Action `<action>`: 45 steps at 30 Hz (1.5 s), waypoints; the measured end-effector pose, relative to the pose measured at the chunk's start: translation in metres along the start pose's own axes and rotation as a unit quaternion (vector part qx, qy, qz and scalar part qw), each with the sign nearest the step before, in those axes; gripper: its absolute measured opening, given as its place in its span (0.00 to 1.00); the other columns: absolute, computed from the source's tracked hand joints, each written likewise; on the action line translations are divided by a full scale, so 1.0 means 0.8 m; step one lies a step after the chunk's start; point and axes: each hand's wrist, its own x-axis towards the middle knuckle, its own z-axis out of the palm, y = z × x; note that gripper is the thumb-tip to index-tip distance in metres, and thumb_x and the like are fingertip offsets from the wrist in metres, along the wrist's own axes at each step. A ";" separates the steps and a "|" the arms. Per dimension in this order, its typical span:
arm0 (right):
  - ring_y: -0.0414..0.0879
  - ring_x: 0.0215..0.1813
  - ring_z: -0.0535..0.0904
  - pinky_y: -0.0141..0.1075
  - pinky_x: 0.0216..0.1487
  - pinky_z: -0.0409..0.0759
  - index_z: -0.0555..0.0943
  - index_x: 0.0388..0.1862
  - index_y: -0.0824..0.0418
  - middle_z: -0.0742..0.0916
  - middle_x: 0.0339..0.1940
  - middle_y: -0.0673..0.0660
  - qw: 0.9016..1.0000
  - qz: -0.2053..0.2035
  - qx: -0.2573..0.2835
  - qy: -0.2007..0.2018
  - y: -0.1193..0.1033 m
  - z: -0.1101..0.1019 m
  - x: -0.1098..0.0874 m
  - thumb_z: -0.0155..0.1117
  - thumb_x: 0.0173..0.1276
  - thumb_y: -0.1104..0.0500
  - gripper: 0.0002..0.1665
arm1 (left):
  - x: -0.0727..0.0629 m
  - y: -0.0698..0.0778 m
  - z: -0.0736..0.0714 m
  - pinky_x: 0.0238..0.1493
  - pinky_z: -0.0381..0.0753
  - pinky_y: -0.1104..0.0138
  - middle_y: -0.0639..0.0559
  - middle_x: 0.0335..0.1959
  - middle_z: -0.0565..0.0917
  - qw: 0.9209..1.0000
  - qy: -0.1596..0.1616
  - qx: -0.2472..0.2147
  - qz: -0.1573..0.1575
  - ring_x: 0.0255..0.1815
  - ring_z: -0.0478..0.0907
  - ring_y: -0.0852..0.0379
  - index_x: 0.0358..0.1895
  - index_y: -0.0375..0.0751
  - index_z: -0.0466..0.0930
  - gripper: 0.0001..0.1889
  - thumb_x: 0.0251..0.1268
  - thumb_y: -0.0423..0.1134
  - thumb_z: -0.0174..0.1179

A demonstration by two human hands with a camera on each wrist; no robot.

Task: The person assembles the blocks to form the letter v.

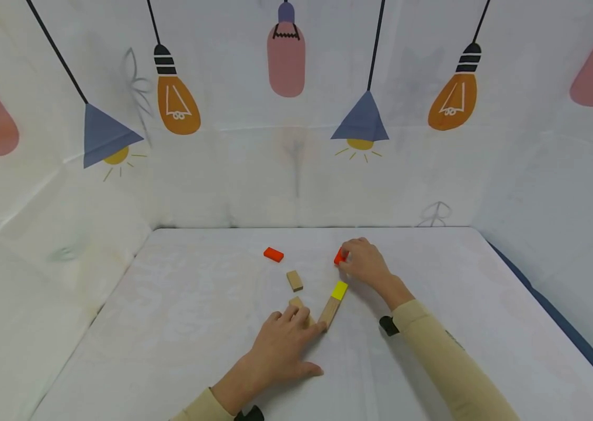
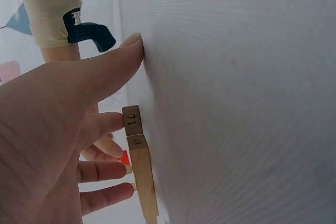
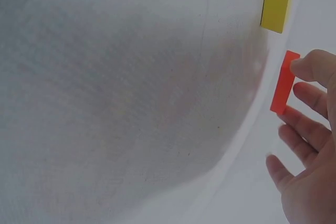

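In the head view, a red block (image 1: 339, 256) is pinched between the thumb and fingers of the right hand (image 1: 367, 266), near the far side of the white tabletop (image 1: 180, 327); whether the tabletop is touched by the block cannot be told. A yellow block (image 1: 339, 290) is set against the far end of a slanting wooden piece (image 1: 330, 313), whose near end is touched by the left hand (image 1: 283, 348). Nothing is gripped by that hand: its fingers are spread forward, and another wooden piece (image 1: 296, 302) is partly covered by them. Just beyond, a wooden block (image 1: 294, 280) is seen apart, with a second red block (image 1: 273, 254) farther off to its left. In the left wrist view, two wooden ends are shown side by side (numbers are printed on them, seemingly 71 and 48), and the first is touched by a fingertip. In the right wrist view, the pinched red block is shown slightly tilted, well apart from the yellow one; the remaining fingers are held loosely bent beneath it.
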 end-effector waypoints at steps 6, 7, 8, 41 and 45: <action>0.55 0.55 0.75 0.50 0.54 0.75 0.82 0.38 0.57 0.86 0.51 0.57 1.000 -0.013 -0.004 0.009 -0.003 -0.003 -0.004 0.70 0.61 0.55 0.10 | 0.001 0.000 0.001 0.43 0.73 0.61 0.58 0.50 0.72 1.000 -0.002 0.005 -0.005 0.53 0.67 0.57 0.67 0.70 0.71 0.40 0.48 0.78 0.60; 0.55 0.55 0.75 0.50 0.54 0.75 0.82 0.38 0.57 0.86 0.51 0.57 1.000 -0.013 -0.005 0.011 -0.004 -0.004 -0.005 0.70 0.61 0.54 0.10 | 0.001 0.000 0.000 0.43 0.73 0.61 0.58 0.50 0.72 1.000 -0.003 0.005 -0.006 0.53 0.67 0.57 0.67 0.70 0.71 0.40 0.48 0.78 0.60; 0.55 0.55 0.76 0.50 0.54 0.75 0.82 0.38 0.57 0.86 0.51 0.57 1.000 -0.014 -0.007 0.012 -0.004 -0.004 -0.006 0.71 0.61 0.54 0.10 | 0.000 0.000 0.000 0.43 0.74 0.61 0.58 0.50 0.72 1.000 -0.004 0.005 -0.006 0.53 0.67 0.57 0.67 0.70 0.71 0.40 0.48 0.78 0.60; 0.54 0.54 0.77 0.50 0.54 0.77 0.83 0.40 0.57 0.86 0.49 0.57 0.999 -0.038 -0.011 0.028 0.007 -0.002 -0.032 0.71 0.61 0.55 0.11 | -0.001 -0.002 0.004 0.43 0.72 0.60 0.56 0.50 0.72 1.000 -0.002 -0.003 0.000 0.52 0.67 0.56 0.68 0.69 0.71 0.41 0.48 0.78 0.59; 0.54 0.54 0.77 0.51 0.54 0.77 0.83 0.38 0.57 0.86 0.49 0.56 0.998 -0.049 -0.011 0.027 0.006 -0.002 -0.035 0.71 0.61 0.55 0.10 | -0.001 -0.002 0.004 0.43 0.72 0.60 0.56 0.49 0.72 1.000 0.005 -0.004 0.002 0.52 0.67 0.56 0.67 0.68 0.71 0.41 0.48 0.78 0.60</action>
